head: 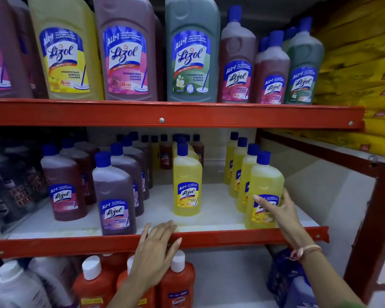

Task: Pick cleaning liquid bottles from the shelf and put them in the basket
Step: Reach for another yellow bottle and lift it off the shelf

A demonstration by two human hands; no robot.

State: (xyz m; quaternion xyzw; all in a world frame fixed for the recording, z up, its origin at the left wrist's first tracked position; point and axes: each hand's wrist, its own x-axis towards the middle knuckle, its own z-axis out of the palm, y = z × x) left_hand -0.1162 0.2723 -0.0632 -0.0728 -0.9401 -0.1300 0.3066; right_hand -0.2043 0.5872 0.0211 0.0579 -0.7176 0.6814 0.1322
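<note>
Right hand [280, 213] gripping yellow bottle [265, 192] — label partly hidden, basket unseen

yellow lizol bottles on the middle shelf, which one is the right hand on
The front yellow Lizol bottle of the right-hand row, at the shelf edge; the right hand wraps its label.

Right hand [278, 213] hides the yellow bottle's [265, 185] label (print blurred).

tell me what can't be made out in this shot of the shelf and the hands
Head view only:
- Basket: not in the frame at all.
- Right hand on the front yellow bottle: the palm side is hidden, so a full grip cannot be confirmed.
- Yellow bottles behind it: mostly hidden by the front one.
- Small bottles at the back of the middle shelf: too small and dark to read.
- Left hand covers the orange bottles below.
</note>
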